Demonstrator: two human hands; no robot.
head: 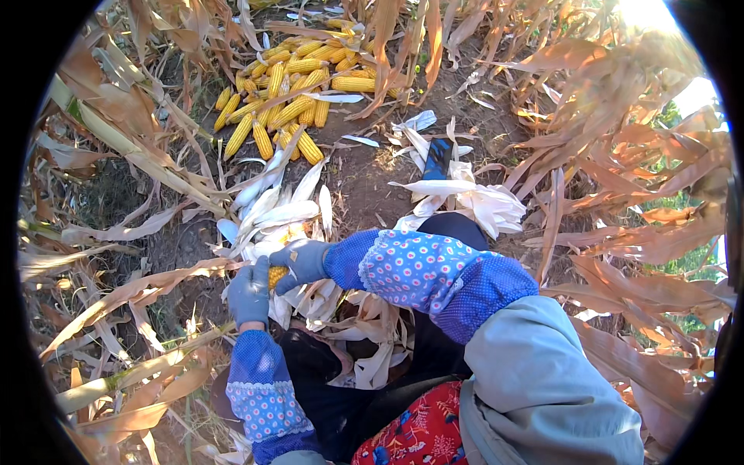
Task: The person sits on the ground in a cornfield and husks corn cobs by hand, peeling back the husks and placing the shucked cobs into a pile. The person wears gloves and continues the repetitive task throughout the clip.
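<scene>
Both of my hands wear grey gloves and meet around one corn ear, whose yellow kernels [277, 276] show between them. My left hand [250, 293] grips it from the left side. From the right, my right hand [301, 263] holds the same ear, its fingers curled over the top. Much of the ear is hidden by the gloves. Just beyond my hands lies a heap of pale corn husks [285, 215], with a bit of another yellow ear [289, 233] showing among them.
A pile of husked corn ears [296, 87] lies on the soil ahead. A dark phone-like slab [437, 158] rests on loose husks [494, 206] to the right. Dry corn stalks [133, 145] lean in from the left, and dry leaves [628, 174] crowd the right.
</scene>
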